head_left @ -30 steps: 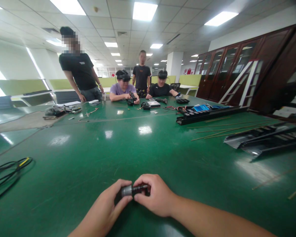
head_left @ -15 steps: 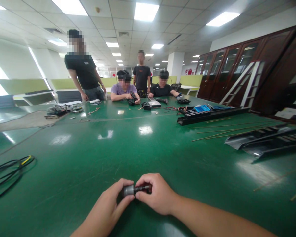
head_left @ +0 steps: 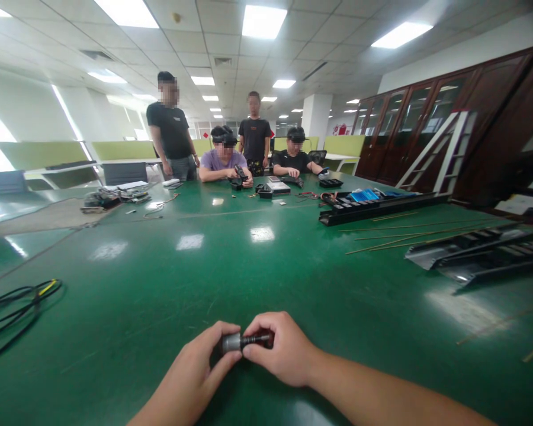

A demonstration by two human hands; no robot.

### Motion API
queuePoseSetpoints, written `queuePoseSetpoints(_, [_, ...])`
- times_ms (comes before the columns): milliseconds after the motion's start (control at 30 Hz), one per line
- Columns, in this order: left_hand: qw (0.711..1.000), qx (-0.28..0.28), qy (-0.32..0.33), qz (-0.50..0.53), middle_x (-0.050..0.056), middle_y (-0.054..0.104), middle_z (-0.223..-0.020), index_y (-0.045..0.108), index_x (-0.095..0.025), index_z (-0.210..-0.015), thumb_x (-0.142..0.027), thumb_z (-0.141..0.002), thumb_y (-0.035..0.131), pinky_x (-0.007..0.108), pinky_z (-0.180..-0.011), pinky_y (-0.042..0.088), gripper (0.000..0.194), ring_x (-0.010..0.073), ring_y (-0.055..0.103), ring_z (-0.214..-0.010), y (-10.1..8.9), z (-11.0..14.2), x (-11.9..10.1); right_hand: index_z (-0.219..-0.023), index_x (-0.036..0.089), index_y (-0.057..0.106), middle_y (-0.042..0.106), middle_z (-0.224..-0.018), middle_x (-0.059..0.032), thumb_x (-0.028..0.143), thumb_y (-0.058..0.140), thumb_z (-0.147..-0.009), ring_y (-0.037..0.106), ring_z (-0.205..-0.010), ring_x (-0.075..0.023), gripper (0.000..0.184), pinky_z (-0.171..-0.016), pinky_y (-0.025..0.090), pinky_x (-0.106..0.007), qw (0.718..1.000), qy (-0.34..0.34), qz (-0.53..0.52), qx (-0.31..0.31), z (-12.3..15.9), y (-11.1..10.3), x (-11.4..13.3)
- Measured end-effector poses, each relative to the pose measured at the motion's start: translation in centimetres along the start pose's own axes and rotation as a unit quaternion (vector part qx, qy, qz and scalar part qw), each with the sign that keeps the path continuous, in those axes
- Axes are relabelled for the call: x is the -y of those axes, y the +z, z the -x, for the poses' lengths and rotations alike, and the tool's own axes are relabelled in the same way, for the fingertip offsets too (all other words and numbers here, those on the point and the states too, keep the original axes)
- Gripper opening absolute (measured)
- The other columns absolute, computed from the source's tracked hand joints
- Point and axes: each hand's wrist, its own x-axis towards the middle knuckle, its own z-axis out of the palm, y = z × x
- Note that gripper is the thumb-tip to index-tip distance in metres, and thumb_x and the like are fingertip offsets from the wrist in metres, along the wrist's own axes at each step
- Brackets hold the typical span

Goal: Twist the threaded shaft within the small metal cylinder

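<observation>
A small cylindrical part [head_left: 242, 341], grey metal at its left end and black along the rest, lies sideways between both my hands just above the green table [head_left: 169, 284]. My left hand [head_left: 199, 370] pinches the grey end with thumb and fingers. My right hand [head_left: 282, 349] is closed round the black end, its fingers curled over it. Both forearms come in from the bottom edge.
A black cable coil [head_left: 13, 307] lies at the left. Long black trays [head_left: 479, 254] and thin sticks [head_left: 408, 236] fill the right side. Another tray [head_left: 373, 204] holds blue packets. Across the table two people sit working and two stand. Wooden cabinets [head_left: 426, 124] line the right wall.
My hands and the part stay in place. The standing person in black at the far left has walked to the right, further along the table's far end.
</observation>
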Motion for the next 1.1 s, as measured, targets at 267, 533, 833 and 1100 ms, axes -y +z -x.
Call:
queuePoseSetpoints(267, [1.0,-0.006,0.004,0.006,0.005,0.068,-0.112,0.059,-0.024,-0.12,-0.033,-0.096,0.056,0.03,-0.092,0.049,0.025,0.0213,0.063,-0.104,-0.1,0.12,-0.3,-0.082,0.016,0.074,0.067,-0.071,0.0008,0.021,0.071,-0.072,0.056,-0.062,-0.0124,0.011,-0.057,0.04,-0.022,1.0,0.005,-0.012,-0.001,-0.1,0.13,-0.38])
queuePoseSetpoints(533, [0.999,-0.028,0.028,-0.011,0.003,0.069,-0.112,0.06,-0.026,-0.117,-0.03,-0.095,0.059,0.03,-0.094,0.049,0.023,0.0208,0.064,-0.105,0.13,0.15,0.19,-0.08,0.017,0.074,0.068,-0.07,0.0006,0.02,0.072,-0.071,0.057,-0.062,-0.0128,0.01,-0.058,0.041,-0.022,1.0,0.009,-0.016,-0.001,-0.09,0.01,-0.11])
queuePoseSetpoints(833, [0.998,-0.037,0.036,-0.021,0.003,0.069,-0.114,0.061,-0.028,-0.118,-0.029,-0.094,0.059,0.031,-0.096,0.049,0.023,0.0209,0.064,-0.107,0.23,0.13,0.21,-0.08,0.017,0.075,0.069,-0.071,0.0007,0.019,0.072,-0.071,0.059,-0.064,-0.0131,0.01,-0.059,0.041,-0.022,1.0,0.006,0.003,-0.006,-0.09,0.06,-0.05])
queuePoseSetpoints(1100, [0.997,-0.05,0.039,-0.034,0.003,0.069,-0.114,0.063,-0.028,-0.116,-0.029,-0.093,0.06,0.033,-0.097,0.05,0.023,0.022,0.065,-0.107,0.13,0.19,0.31,-0.081,0.017,0.075,0.068,-0.07,0.0003,0.021,0.071,-0.073,0.057,-0.063,-0.013,0.01,-0.057,0.039,-0.022,1.0,0.018,0.0,-0.001,-0.08,0.0,-0.14])
